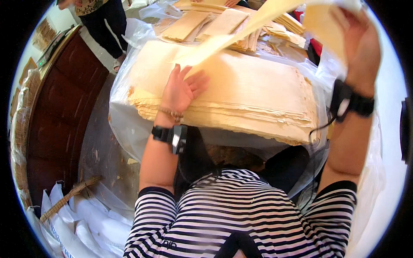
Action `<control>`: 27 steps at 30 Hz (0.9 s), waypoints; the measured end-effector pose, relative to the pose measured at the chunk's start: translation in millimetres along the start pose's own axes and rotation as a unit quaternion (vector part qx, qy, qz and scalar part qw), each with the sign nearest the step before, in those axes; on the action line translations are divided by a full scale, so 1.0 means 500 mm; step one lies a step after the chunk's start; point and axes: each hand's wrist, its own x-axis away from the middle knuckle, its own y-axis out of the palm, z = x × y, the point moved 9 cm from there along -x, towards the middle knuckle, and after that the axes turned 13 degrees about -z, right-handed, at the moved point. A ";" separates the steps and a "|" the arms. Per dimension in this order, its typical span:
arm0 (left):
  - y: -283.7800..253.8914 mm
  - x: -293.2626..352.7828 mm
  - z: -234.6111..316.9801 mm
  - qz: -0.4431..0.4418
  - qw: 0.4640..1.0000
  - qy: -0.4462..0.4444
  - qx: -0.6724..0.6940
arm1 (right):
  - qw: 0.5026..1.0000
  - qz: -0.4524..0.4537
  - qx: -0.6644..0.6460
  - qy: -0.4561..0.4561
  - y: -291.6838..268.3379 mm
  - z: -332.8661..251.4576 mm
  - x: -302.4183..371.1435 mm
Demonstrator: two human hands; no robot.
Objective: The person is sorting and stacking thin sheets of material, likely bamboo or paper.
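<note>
Though 2 hands (pixel 183 89) (pixel 360 49) show — right blurred | pale sheet (pixel 323 28): top cut off

The left forearm (pixel 160 170) extends forward with the left hand (pixel 183 91) unclenched and its fingers (pixel 199 81) spread, while the right forearm (pixel 350 144) reaches farther forward, the right hand (pixel 362 49) raised above the level of the left, its fingers bent and partly blurred.

We see a thin, pale-yellow sheet (pixel 269 16) raised and curving above a thick, broad stack (pixel 249 81) of similar sheets, which lies flat, its ragged, layered edge facing us.
</note>
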 end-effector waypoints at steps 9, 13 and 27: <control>-0.025 0.084 -0.003 0.142 0.977 -0.065 -0.148 | 0.832 0.338 -0.153 0.412 0.077 0.223 0.766; -0.062 0.061 -0.001 0.184 0.925 -0.083 -0.321 | 0.794 0.382 -0.176 0.438 0.080 0.181 0.853; -0.044 0.108 0.097 0.249 0.880 0.031 -0.403 | 0.826 0.433 -0.005 0.362 -0.034 0.157 0.757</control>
